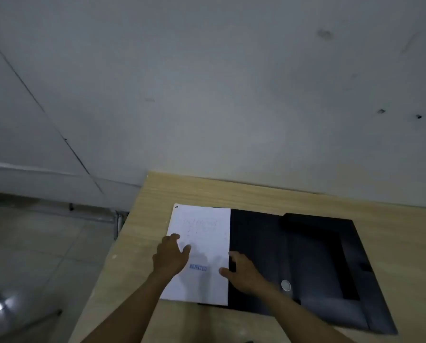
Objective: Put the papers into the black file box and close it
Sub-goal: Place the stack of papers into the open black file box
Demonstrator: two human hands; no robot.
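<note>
White papers (pixel 202 233), stapled at the top left corner and stamped "REJECTED" in blue, lie on the left part of the black file box (pixel 306 263), which lies flat and open on the wooden table (pixel 256 194). My left hand (pixel 169 256) rests on the papers' left edge, fingers spread. At the papers' right edge my right hand (pixel 241 273) has its fingertips and thumb on the sheet. A small white round fastener (pixel 285 285) shows on the box's inner panel.
The table stands against a grey wall (pixel 231 95). Its left edge drops to a tiled floor (pixel 33 243), where metal table legs (pixel 116 226) show. The box's open flap (pixel 350 268) spreads toward the right side of the table.
</note>
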